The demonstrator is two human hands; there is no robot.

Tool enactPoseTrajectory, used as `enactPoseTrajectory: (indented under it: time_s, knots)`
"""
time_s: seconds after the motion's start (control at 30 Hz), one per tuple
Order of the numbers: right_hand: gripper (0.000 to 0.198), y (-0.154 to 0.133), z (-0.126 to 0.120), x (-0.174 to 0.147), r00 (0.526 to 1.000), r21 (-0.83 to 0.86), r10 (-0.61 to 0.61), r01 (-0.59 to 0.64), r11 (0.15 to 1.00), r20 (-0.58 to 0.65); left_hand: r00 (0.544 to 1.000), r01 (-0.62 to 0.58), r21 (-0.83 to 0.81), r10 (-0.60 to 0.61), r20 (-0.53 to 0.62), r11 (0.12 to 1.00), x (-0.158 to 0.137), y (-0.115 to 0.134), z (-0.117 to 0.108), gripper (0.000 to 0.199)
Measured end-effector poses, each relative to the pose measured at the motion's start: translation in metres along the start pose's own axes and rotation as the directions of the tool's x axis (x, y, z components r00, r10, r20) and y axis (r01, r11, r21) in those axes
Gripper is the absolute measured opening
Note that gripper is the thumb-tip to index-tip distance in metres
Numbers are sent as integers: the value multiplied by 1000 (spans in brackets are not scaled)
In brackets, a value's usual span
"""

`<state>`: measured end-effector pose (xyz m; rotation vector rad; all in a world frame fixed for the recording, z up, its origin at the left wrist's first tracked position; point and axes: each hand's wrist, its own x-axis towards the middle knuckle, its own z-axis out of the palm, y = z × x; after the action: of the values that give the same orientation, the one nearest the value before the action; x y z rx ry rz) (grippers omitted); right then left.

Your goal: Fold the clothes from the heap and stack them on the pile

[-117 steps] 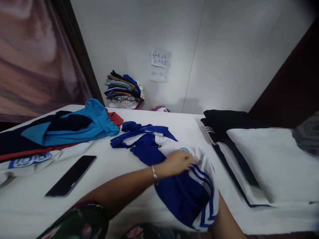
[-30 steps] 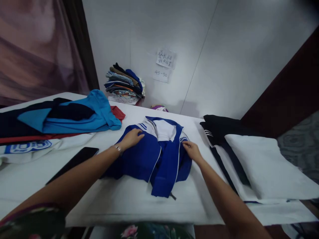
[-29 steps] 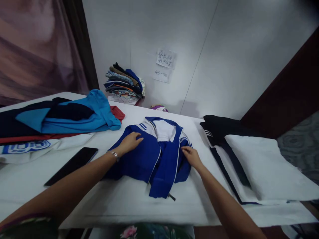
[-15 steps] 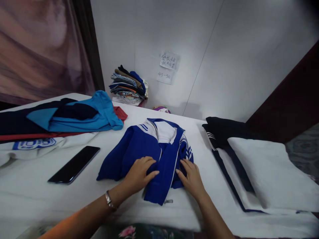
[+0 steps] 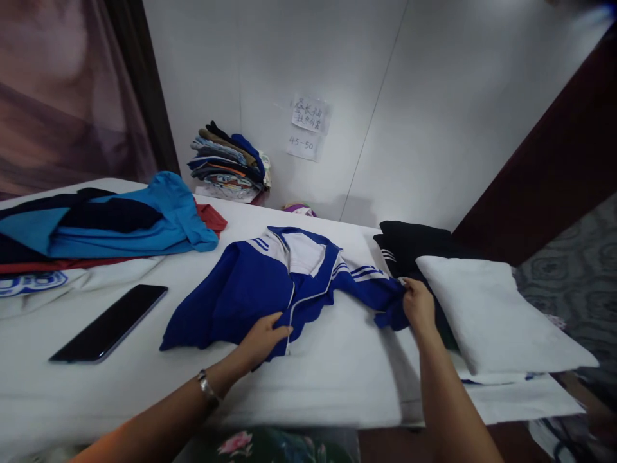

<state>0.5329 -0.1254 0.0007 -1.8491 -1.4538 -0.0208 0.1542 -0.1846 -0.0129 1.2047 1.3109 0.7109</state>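
A blue and white zip jacket (image 5: 241, 289) lies on the white-covered table (image 5: 337, 379) in front of me, its collar toward the wall. My left hand (image 5: 264, 339) grips the lower front edge of the jacket by the zip, thumb and fingers closed on the cloth. Out to the right, my right hand (image 5: 418, 303) pinches the striped sleeve (image 5: 369, 283), which is stretched sideways from the body and partly lifted. The sleeve's end hangs beside that hand.
Left of the jacket lies a black phone (image 5: 110, 321), with blue and navy clothes (image 5: 130, 225) behind it. A folded white garment (image 5: 501, 315) and black clothes (image 5: 409, 244) lie at the right. A folded clothes stack (image 5: 229, 164) stands by the wall under paper notes (image 5: 308, 128).
My right hand has moved right, drawing the sleeve out from the jacket's side. My left hand has closed on the front edge, and the front panel has shifted. The view has swung slightly right.
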Motion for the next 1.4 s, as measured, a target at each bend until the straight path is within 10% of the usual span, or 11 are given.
enactPoseTrajectory:
  time_s: [0.17,0.27,0.4,0.57,0.77,0.9,1.07,1.27,1.4]
  knots:
    - [34,-25,5,14,983,106,-155,145,984,95,977,210,-362,-210,39,908,-10,-1,-4,31]
    - [33,-61,50,16,944,453,-66,-94,886,325,994,98,-181,-86,73,979,-10,-4,3,26]
    - [39,-98,114,36,836,466,164,-442,767,524,978,-108,96,88,187,990,-7,-1,7,23]
    - [32,-114,169,78,779,319,320,-541,778,539,956,-294,532,252,152,794,-9,13,13,29]
    - [27,-118,197,104,767,285,355,-560,778,535,913,-386,692,148,379,610,2,3,35,40]
    - [47,-131,202,122,822,386,295,-505,772,486,907,-379,572,169,386,727,17,-4,30,9]
    - [58,-175,217,139,871,539,140,-410,735,471,964,-226,299,169,203,927,24,1,8,24]
    - [42,-210,257,101,756,546,63,-526,652,652,981,-186,430,148,122,883,17,8,-8,36]
    - [25,-203,249,83,765,568,95,-549,613,637,979,-195,558,122,165,807,13,0,-2,50]
